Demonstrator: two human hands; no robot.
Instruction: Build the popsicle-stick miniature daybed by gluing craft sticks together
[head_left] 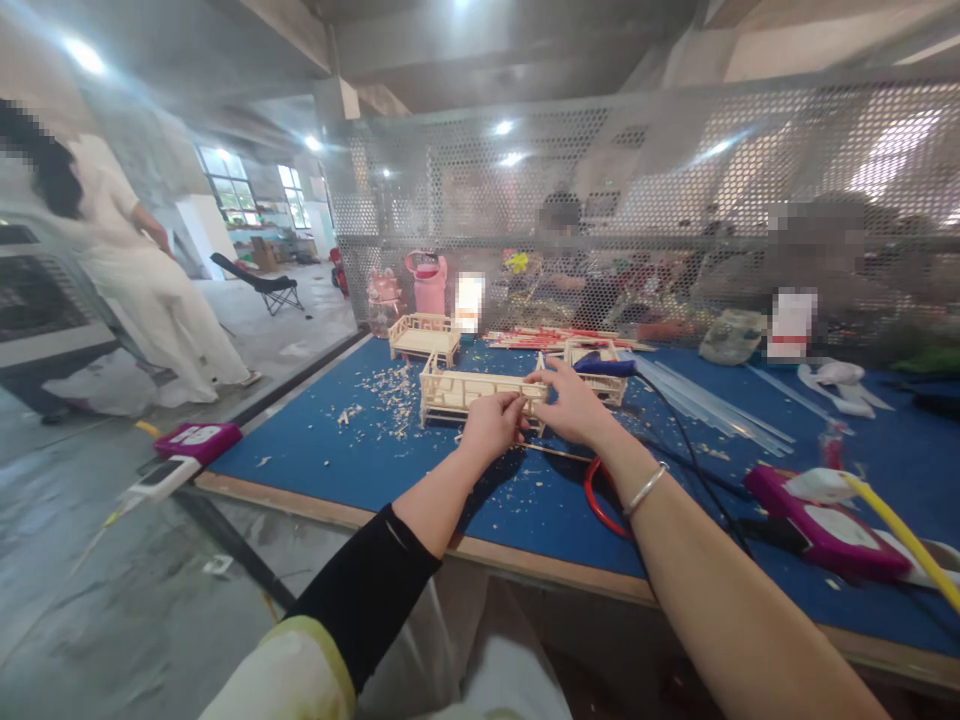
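Observation:
A miniature wooden bench with railings, made of thin pale sticks, stands on the blue tabletop. My left hand is at its front right part, fingers pinched together; what lies between the fingertips is too small to tell. Thumb and fingers of my right hand close on the bench's right end. Just behind my right hand lies a blue glue gun with a dark cord. Another small wooden piece is partly hidden behind it. A loose thin stick lies below my hands.
A second miniature bench stands farther back, near wood shavings. Red-tipped sticks, clear glue sticks, red-handled scissors and a purple power strip lie on the table. A perforated metal screen borders the back.

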